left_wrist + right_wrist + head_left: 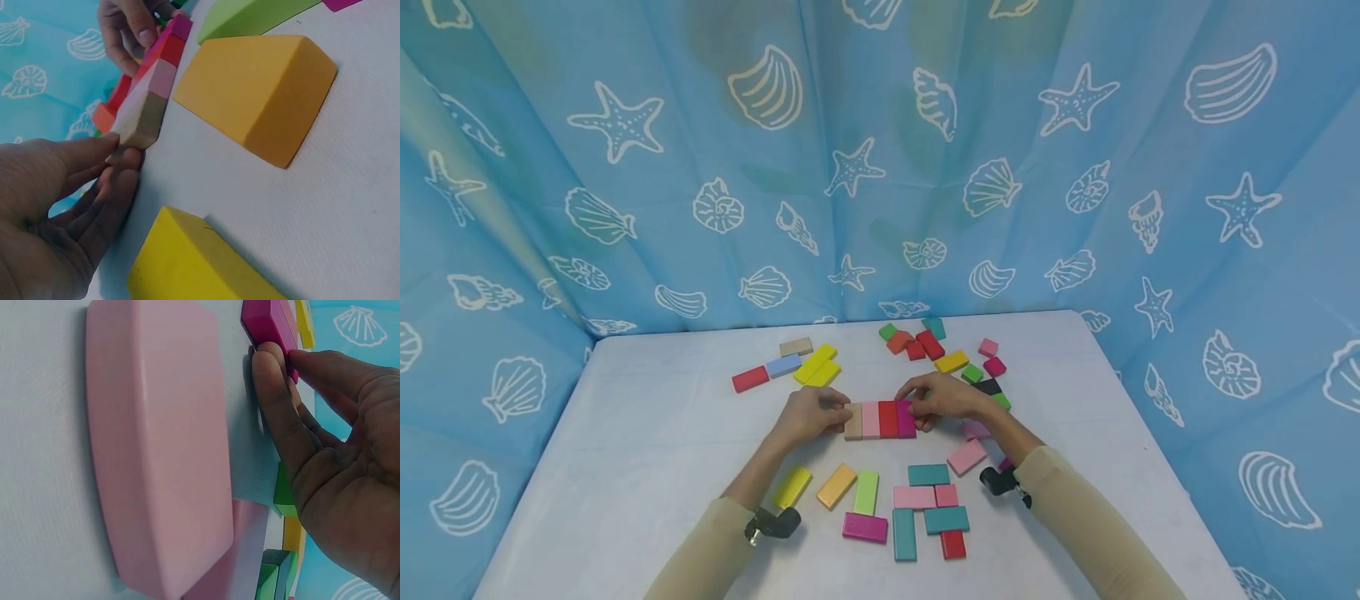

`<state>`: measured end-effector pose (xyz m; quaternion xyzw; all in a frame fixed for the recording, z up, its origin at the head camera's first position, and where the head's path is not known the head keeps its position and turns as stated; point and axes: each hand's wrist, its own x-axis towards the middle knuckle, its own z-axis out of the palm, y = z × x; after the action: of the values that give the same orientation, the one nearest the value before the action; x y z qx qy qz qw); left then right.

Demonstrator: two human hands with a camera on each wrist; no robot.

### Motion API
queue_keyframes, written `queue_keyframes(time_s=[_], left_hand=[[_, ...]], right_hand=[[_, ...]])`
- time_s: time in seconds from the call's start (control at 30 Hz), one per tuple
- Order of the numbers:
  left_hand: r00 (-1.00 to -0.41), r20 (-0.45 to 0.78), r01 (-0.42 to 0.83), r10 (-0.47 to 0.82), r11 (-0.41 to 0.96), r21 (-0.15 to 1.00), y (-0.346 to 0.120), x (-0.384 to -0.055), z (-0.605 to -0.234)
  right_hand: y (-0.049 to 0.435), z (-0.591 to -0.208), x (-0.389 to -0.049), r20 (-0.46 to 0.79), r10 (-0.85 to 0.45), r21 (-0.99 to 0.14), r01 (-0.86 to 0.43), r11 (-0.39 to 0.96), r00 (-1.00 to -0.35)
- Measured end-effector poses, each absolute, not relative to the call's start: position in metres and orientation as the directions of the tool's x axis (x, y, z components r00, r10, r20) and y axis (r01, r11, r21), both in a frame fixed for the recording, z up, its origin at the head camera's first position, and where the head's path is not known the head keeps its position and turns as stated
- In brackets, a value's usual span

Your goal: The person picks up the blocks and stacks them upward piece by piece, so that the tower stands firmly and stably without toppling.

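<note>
Four-sided wooden blocks stand side by side in a short row in the middle of the table. From the left come a natural wood block (853,422), a pink block (871,420), a red block (888,419) and a magenta block (906,419). My left hand (808,414) pinches the outer end of the natural wood block, thumb and fingertips at its corner in the left wrist view. At the opposite end, my right hand (942,397) holds the magenta block (270,322) between thumb and fingers.
Nearer me lie a yellow block (793,487), an orange block (837,486), a lime block (866,492) and a cluster with teal blocks (905,535). Behind the row are more coloured blocks, including a blue block (784,365). A pink block (966,457) lies below my right wrist.
</note>
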<state>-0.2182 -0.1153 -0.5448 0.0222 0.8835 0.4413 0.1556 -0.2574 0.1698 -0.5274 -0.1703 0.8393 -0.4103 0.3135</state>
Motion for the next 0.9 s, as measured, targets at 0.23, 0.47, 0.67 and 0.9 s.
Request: queue_keyframes(time_s=[0.23,0.47,0.67,0.9], left_hand=[[-0.953,-0.240,-0.079,0.185,0.613,0.786,-0.115,-0.217,-0.545],[-0.956,-0.226,-0.069,0.189,0.602,0.796,-0.117,-0.215,-0.546],[-0.960,-0.195,-0.020,0.203,0.640,0.768,-0.118,-0.212,-0.548],[-0.956,-0.150,0.062,0.251,0.675,0.735,-0.121,-0.207,-0.544]], right_hand=[[0.170,-0.527,-0.257,-0.387,-0.549,-0.801,-0.026,0.599,-0.741],[0.173,-0.528,-0.258,-0.391,-0.550,-0.799,-0.024,0.601,-0.738],[0.185,-0.522,-0.262,-0.327,-0.539,-0.812,-0.061,0.581,-0.776],[0.204,-0.507,-0.275,-0.178,-0.378,-0.710,-0.148,0.689,-0.908]])
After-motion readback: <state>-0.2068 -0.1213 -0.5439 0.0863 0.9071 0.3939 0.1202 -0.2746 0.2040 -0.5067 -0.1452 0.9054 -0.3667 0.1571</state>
